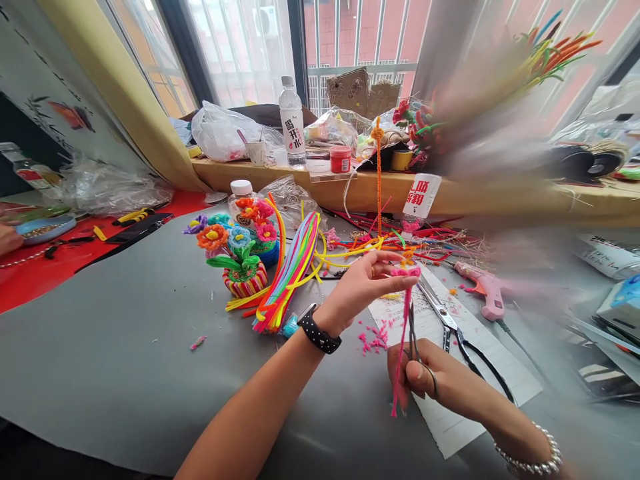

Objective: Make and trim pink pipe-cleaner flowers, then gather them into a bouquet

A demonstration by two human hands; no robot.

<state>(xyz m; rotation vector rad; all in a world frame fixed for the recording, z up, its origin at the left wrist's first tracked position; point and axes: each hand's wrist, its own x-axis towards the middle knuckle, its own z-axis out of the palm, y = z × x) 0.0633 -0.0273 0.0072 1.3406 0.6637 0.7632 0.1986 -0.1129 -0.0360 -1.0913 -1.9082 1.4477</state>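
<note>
My left hand, with a black dotted watch band at its wrist, pinches a pink pipe cleaner. Its top end is bent or looped at the fingertips, and the long tail hangs down. My right hand is closed round the handles of small scissors, whose blades point up right beside the hanging tail. I cannot tell whether the blades touch it. Pink fuzz clippings lie on the grey table under my left hand. Large black-handled scissors rest on a written sheet of paper behind my right hand.
Left of my hands stand pipe-cleaner flowers in a striped pot and a colourful pipe-cleaner bundle. A pink glue gun lies right. A water bottle stands on the sill. Another person's hand shows far left. The right side is blurred.
</note>
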